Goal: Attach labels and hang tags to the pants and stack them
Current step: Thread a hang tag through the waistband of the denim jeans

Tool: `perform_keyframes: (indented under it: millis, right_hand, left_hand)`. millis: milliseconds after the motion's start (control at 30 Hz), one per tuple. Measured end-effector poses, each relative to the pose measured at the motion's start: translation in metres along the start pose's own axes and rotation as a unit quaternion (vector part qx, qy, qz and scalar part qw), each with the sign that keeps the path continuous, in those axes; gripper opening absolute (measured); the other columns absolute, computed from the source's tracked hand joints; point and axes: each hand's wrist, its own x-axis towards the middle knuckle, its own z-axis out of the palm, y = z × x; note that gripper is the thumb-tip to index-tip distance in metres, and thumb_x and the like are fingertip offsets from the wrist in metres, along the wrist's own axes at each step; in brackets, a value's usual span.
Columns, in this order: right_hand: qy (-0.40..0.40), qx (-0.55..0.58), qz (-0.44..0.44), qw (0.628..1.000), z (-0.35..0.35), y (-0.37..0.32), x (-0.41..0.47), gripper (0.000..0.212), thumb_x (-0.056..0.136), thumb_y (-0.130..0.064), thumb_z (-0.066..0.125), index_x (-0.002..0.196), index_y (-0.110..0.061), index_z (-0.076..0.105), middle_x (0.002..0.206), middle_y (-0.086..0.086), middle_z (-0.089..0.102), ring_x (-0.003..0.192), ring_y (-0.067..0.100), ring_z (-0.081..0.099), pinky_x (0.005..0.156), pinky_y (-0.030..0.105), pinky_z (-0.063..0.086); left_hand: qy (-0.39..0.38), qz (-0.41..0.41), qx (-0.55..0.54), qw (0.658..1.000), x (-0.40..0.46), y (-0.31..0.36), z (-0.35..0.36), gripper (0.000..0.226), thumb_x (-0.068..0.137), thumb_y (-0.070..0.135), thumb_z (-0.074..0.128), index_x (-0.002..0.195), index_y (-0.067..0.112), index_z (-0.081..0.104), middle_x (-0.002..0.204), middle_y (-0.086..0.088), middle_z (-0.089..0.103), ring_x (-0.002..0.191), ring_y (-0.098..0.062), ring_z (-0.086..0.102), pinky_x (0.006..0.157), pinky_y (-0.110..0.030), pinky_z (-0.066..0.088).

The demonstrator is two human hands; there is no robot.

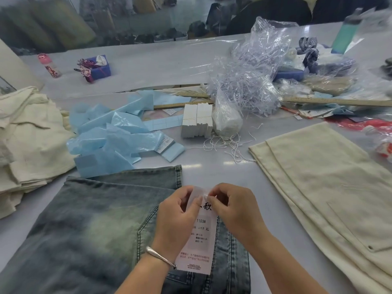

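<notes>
Bare desk point(222, 172) is lying open between the faded jeans point(95, 225) in front and the cream pants point(331, 187) at right. Crumpled blue plastic point(110, 136), white tag stacks point(197, 120) and loose strings point(229, 145) are crowding the middle. Piled cream garments point(27, 136) are blocking the left side.

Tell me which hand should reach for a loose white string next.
Right, probably. The right hand is nearer the loose white strings, which lie up and right of the hang tag. The left hand could keep its grip on the tag.
</notes>
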Motion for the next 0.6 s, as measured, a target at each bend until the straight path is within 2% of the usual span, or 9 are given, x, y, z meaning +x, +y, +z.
perform_keyframes:
  millis: [167, 267, 333, 433, 500, 600]
  right_hand:
    - [0.020, -0.058, -0.019, 0.998, 0.005, -0.002, -0.006, 0.009, 0.085, -0.021, 0.065, 0.077, -0.018, 0.069, 0.053, -0.014, 0.044, 0.052, 0.007, 0.040, 0.054, 0.026, 0.036]
    - [0.031, -0.052, -0.025, 0.998, 0.006, -0.004, -0.009, 0.009, 0.085, -0.022, 0.066, 0.077, -0.019, 0.070, 0.053, -0.014, 0.048, 0.051, 0.006, 0.043, 0.052, 0.022, 0.034]
    - [0.050, -0.029, -0.023, 0.998, 0.006, -0.004, -0.013, 0.009, 0.085, -0.021, 0.069, 0.077, -0.020, 0.071, 0.057, -0.012, 0.056, 0.053, 0.007, 0.049, 0.053, 0.025, 0.040]
    - [0.075, 0.054, 0.010, 0.996, 0.004, -0.001, -0.017, 0.008, 0.083, -0.017, 0.073, 0.077, -0.021, 0.073, 0.062, -0.010, 0.065, 0.058, 0.008, 0.057, 0.057, 0.027, 0.046]
    - [0.077, 0.104, 0.029, 0.991, 0.004, 0.000, -0.021, 0.006, 0.082, -0.017, 0.075, 0.078, -0.022, 0.075, 0.065, -0.011, 0.067, 0.063, 0.007, 0.060, 0.059, 0.027, 0.050]
    - [0.085, 0.131, 0.029, 0.987, 0.002, 0.003, -0.025, 0.008, 0.080, -0.012, 0.076, 0.081, -0.020, 0.077, 0.071, -0.010, 0.069, 0.069, 0.008, 0.064, 0.063, 0.028, 0.052]
  left_hand:
    - [0.000, 0.017, 0.028, 0.999, -0.010, 0.003, 0.000, 0.007, 0.089, 0.035, 0.064, 0.090, 0.032, 0.069, 0.074, 0.007, 0.071, 0.065, -0.016, 0.068, 0.056, -0.042, 0.055]
    - [-0.009, 0.021, 0.010, 1.000, -0.013, 0.005, 0.003, 0.015, 0.091, 0.039, 0.060, 0.091, 0.030, 0.072, 0.078, 0.009, 0.072, 0.070, -0.012, 0.068, 0.063, -0.035, 0.056]
    - [-0.003, -0.006, -0.051, 0.999, -0.015, 0.007, 0.005, 0.022, 0.094, 0.039, 0.056, 0.091, 0.028, 0.074, 0.080, 0.003, 0.073, 0.069, -0.015, 0.067, 0.058, -0.031, 0.054]
    - [-0.002, -0.074, -0.156, 0.985, -0.012, 0.009, 0.008, 0.024, 0.093, 0.030, 0.056, 0.089, 0.017, 0.076, 0.086, -0.005, 0.075, 0.078, -0.018, 0.070, 0.062, -0.027, 0.056]
    - [-0.004, -0.082, -0.177, 0.981, -0.010, 0.010, 0.009, 0.011, 0.089, 0.015, 0.065, 0.086, 0.014, 0.075, 0.084, -0.007, 0.074, 0.078, -0.017, 0.069, 0.067, -0.024, 0.056]
    - [-0.002, -0.071, -0.171, 0.983, -0.007, 0.011, 0.013, 0.012, 0.082, 0.002, 0.071, 0.083, 0.013, 0.073, 0.081, -0.009, 0.073, 0.075, -0.016, 0.068, 0.069, -0.024, 0.055]
